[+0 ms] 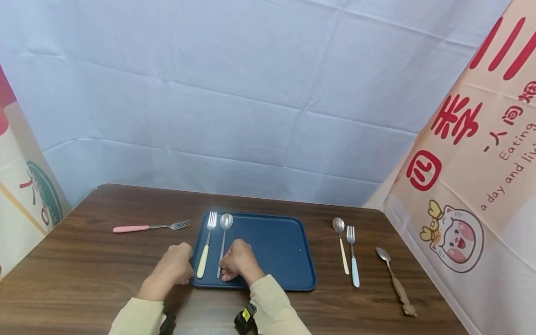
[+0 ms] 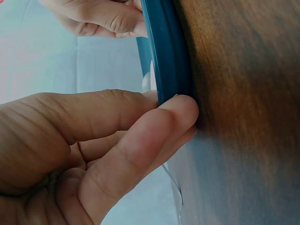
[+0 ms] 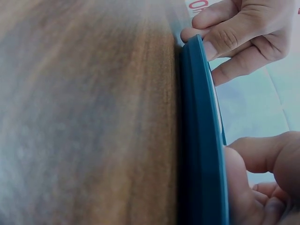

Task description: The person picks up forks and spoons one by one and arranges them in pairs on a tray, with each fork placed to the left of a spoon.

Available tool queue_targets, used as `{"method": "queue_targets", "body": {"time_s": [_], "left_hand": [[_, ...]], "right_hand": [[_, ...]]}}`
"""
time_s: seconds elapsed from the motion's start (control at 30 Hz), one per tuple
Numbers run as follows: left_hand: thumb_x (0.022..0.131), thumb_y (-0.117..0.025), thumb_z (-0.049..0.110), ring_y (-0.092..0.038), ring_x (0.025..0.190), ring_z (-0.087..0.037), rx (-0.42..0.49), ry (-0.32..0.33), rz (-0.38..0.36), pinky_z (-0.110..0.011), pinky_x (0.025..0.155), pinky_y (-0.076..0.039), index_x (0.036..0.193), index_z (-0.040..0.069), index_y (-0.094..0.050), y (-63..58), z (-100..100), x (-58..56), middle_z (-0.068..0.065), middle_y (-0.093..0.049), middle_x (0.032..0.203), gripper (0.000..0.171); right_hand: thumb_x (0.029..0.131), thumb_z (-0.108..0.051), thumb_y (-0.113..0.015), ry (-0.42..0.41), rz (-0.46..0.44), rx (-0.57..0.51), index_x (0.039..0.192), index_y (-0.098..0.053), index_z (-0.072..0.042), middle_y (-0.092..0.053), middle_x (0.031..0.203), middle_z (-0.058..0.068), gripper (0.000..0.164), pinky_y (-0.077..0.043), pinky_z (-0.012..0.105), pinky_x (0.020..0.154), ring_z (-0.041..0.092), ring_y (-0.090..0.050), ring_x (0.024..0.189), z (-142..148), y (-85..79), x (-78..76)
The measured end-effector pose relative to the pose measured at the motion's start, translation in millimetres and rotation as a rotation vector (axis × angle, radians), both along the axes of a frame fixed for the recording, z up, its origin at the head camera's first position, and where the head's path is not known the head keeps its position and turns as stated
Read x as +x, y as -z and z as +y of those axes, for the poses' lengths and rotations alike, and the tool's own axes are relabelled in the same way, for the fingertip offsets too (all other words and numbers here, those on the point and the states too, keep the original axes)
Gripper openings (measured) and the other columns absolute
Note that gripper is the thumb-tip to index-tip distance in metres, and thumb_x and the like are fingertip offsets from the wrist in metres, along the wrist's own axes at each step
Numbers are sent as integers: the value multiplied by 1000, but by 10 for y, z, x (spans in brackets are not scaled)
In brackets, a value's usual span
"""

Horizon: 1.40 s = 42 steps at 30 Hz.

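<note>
A dark blue tray (image 1: 274,251) lies on the table. On its left side rest a fork (image 1: 203,261) with a pale yellow handle and, to the right of it, an all-metal spoon (image 1: 226,221), bowls and tines pointing away from me. My left hand (image 1: 176,264) pinches the tray's front left corner; in the left wrist view, the thumb and fingers (image 2: 140,136) meet around the blue rim. Over the tray, my right hand (image 1: 239,260) pinches the lower end of the spoon's handle. The right wrist view shows its fingers (image 3: 239,178) behind the rim, which hides the spoon.
Left of the tray lies a pink-handled fork (image 1: 131,228). To the right are a cream-handled spoon (image 1: 343,253), a light-blue-handled fork (image 1: 355,272) and a brown-handled spoon (image 1: 398,288). A pale cloth (image 1: 234,93) hangs behind the wooden table (image 1: 83,270).
</note>
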<state>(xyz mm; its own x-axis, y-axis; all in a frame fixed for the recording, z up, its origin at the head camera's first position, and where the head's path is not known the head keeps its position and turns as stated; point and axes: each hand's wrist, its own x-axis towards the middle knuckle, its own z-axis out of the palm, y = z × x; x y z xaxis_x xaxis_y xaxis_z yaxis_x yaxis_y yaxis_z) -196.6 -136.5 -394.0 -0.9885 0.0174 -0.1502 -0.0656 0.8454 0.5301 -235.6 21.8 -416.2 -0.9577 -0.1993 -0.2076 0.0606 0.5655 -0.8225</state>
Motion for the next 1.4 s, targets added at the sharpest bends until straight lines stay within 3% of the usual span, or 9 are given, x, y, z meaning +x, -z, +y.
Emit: {"method": "queue_targets", "body": {"time_s": [0.13,0.43,0.77,0.9,1.0,1.07,1.17,1.4], "left_hand": [[71,-65,-11,-53,44,-13,0,-1,1,-24,44,-43,70,-2,-53,-6,-1,2,-8,-51,58,15],[70,-63,-12,-52,43,-12,0,12,20,-24,43,-42,69,-1,-52,9,-16,-2,-7,-51,56,15],[70,-64,-12,-53,44,-13,-8,11,16,-24,42,-42,71,-2,-54,16,-16,-4,-8,-51,57,14],[69,-64,-11,-52,44,-13,-10,12,19,-24,42,-41,69,-1,-52,22,-20,-2,-7,-51,57,15],[69,-64,-11,-52,43,-13,-11,16,23,-25,43,-41,68,0,-52,23,-21,-1,-7,-51,56,16],[69,-64,-11,-52,43,-13,-14,17,22,-25,43,-41,68,0,-52,22,-22,-2,-7,-51,56,16],[70,-64,-11,-52,44,-13,-14,19,20,-24,43,-41,68,0,-52,21,-19,-4,-7,-51,56,16],[71,-64,-11,-53,44,-13,-13,12,8,-25,43,-42,67,0,-51,20,-10,-6,-7,-52,56,17]], "right_hand": [[78,5,-66,-15,34,45,54,-57,1,-55,45,8,26,-47,28,39,16,-56,36,4,2,6],[79,-13,-69,-102,170,322,47,-50,-11,-46,38,-1,37,-41,29,43,13,-52,35,24,-41,48],[78,-15,-73,-148,222,367,46,-40,-15,-42,37,-4,45,-33,27,39,10,-50,35,3,-75,76],[77,-19,-74,-183,233,399,49,-39,-15,-35,40,-5,45,-25,26,39,9,-39,36,7,-100,68],[77,-22,-74,-233,256,449,61,-53,-10,-42,51,-4,30,-30,27,42,11,-38,45,13,-147,60],[78,-22,-74,-281,269,479,76,-63,-6,-53,64,-2,19,-38,28,47,12,-48,54,19,-189,61],[78,-23,-74,-352,291,526,102,-66,-6,-62,88,2,30,-47,30,62,15,-57,76,33,-255,71],[78,-20,-74,-461,374,669,112,-65,-7,-60,100,5,37,-47,32,73,20,-54,92,87,-348,112]]}}
